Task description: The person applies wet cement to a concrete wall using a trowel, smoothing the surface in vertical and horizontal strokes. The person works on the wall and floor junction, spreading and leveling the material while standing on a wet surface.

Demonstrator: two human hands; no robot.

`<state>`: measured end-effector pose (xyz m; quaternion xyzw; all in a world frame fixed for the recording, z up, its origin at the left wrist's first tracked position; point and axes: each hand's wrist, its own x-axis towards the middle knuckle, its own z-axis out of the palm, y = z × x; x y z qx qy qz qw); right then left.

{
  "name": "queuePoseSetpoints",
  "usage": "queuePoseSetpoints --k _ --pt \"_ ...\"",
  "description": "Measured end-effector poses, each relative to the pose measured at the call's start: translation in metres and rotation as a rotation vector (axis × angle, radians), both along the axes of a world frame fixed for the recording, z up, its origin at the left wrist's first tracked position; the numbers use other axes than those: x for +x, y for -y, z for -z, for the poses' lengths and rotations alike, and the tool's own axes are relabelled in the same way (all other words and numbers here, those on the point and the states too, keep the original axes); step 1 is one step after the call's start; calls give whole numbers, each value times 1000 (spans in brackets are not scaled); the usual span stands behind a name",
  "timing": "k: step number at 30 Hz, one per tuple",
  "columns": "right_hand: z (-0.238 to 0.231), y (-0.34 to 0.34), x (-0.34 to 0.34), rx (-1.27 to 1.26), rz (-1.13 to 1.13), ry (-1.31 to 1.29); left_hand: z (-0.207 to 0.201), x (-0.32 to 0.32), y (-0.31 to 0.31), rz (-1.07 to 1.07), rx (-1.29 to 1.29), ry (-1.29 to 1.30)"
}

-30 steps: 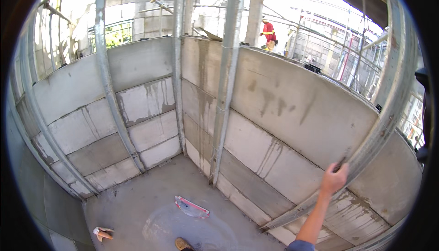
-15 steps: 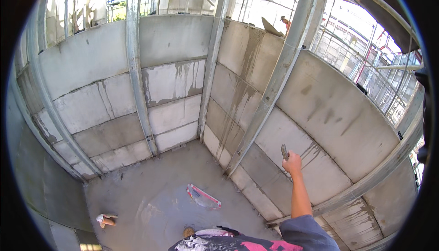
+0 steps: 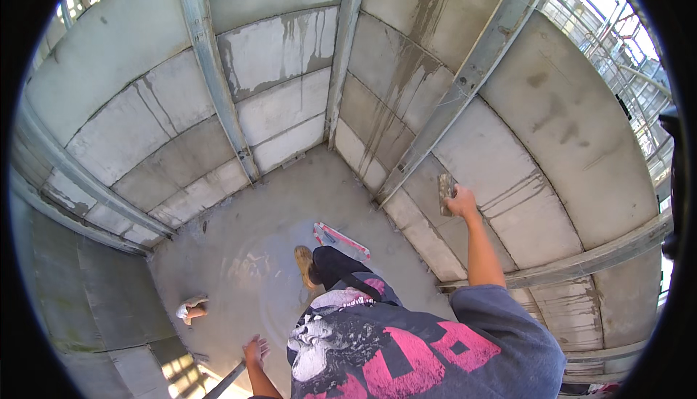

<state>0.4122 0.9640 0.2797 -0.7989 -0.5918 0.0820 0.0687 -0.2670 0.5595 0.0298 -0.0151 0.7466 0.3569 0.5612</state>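
Note:
My right hand (image 3: 462,201) reaches out in front of the right wall, its fingers closed round a trowel (image 3: 445,196) with a flat, cement-smeared blade. The blade is turned toward the wall's panels; whether it touches them I cannot tell. Low in the view, my left hand (image 3: 255,350) has its fingers spread and holds nothing. Close beside its wrist runs a grey metal bar (image 3: 226,380). Under me the floor (image 3: 250,210) is wet grey cement, and my brown boot (image 3: 304,262) stands on it.
A long tool with red-and-white edging (image 3: 347,242) lies on the floor ahead of my boot. Off to the left sits a small white and brown object (image 3: 192,309). Steel posts (image 3: 465,83) stand against the stained wall panels (image 3: 272,47), with scaffolding (image 3: 635,58) beyond at the upper right.
The view has tipped downward, bringing in my left hand, torso and boot. My right hand has turned the trowel so its blade shows broader. A person beyond the wall has left the view.

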Motion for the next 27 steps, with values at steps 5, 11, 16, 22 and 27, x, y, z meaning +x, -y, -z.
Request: queuePoseSetpoints --k 5,11,16,22,27 --pt "93 17 -25 -502 264 -399 -22 -22 -53 21 -15 -42" --pt "153 17 -85 -533 411 -1074 -76 -112 -201 63 163 -188" --pt "168 -42 -132 -313 584 -1669 -192 -158 -403 349 314 -524" --pt "144 -147 -140 -311 522 -1512 -306 -174 -617 436 610 -681" --pt "111 -207 -156 -194 433 -537 -378 -144 -724 586 796 -923"
